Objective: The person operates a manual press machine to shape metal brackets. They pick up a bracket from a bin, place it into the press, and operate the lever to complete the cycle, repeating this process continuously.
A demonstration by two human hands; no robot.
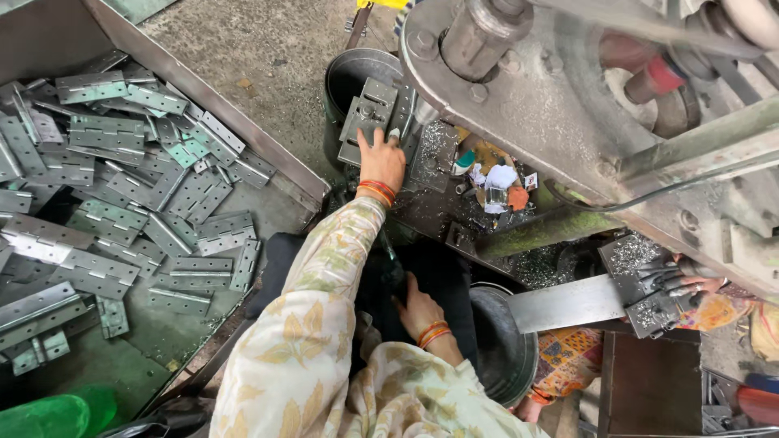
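two hands work: left hand (381, 160) lies flat, fingers spread, on a hinge plate (367, 120) at the press bed (434, 154); right hand (418, 307) rests low on dark cloth, holding nothing visible. feeding seems in hand; the next move needs exact seating. the die itself is hidden under the machine frame (527, 97).

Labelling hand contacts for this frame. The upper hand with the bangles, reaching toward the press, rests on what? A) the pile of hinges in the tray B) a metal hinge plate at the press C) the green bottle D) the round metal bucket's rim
B: the left hand lies flat on a grey hinge plate at the press, away from the hinge pile in the tray.
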